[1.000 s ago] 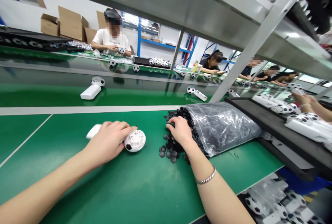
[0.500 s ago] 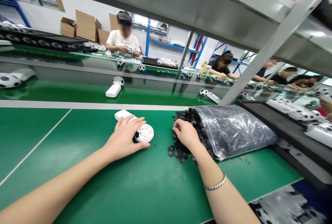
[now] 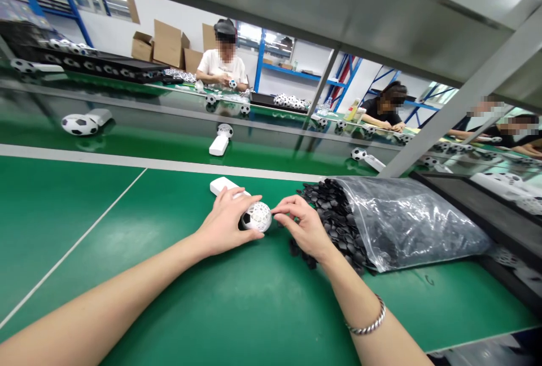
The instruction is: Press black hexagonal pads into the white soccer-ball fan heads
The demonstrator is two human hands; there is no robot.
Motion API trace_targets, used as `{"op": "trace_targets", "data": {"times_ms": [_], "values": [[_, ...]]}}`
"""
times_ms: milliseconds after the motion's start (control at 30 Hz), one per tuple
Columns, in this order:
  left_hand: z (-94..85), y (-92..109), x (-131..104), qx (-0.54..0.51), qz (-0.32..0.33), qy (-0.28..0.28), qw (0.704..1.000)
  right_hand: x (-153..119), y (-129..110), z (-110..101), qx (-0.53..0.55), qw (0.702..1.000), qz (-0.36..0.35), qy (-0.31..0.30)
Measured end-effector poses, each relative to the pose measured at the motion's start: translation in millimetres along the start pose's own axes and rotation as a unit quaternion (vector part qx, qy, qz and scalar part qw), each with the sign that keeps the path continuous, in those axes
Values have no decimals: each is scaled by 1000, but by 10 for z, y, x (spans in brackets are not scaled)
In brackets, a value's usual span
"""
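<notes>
On the green bench lies a white device with a round football-patterned head [image 3: 259,218] and a white rectangular body [image 3: 223,185]. My left hand [image 3: 226,218] is wrapped over it, thumb and fingers closed around the ball end, hiding part of it. The ball shows a black patch and a white openwork face. Close to its right side, my right hand [image 3: 302,225] pinches a small black piece [image 3: 273,212], mostly hidden by the fingertips. Just behind that hand, a heap of black pentagon pieces [image 3: 334,208] spills from a clear plastic bag [image 3: 415,222].
Beyond the white strip [image 3: 169,164], similar football devices [image 3: 80,124] lie on the glossy green belt. A slanted metal post [image 3: 449,106] and an overhead shelf [image 3: 296,10] frame the view. Black trays [image 3: 449,191] stand at right. Several people [image 3: 222,64] sit across the line.
My right hand has moved left from the black heap to the ball, a small black piece in its fingertips. My left hand stays on the device. The whole view has shifted.
</notes>
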State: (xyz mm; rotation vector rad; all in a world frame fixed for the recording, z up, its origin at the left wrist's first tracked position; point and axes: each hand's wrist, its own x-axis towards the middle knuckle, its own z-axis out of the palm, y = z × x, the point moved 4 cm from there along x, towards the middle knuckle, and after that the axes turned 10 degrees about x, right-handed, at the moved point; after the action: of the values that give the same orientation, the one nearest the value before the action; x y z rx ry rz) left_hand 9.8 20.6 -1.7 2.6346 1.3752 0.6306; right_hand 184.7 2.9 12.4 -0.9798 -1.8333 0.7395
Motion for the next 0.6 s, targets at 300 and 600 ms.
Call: {"op": "trace_targets", "data": {"times_ms": [300,600], "values": [[-3,14,-9,-1,-14,4,1000,-36,-34,80,21,1000,16,-17],[-38,-7,15,43,-50,52,996,-25,-29,51,-16,1000,-2,-10]]}}
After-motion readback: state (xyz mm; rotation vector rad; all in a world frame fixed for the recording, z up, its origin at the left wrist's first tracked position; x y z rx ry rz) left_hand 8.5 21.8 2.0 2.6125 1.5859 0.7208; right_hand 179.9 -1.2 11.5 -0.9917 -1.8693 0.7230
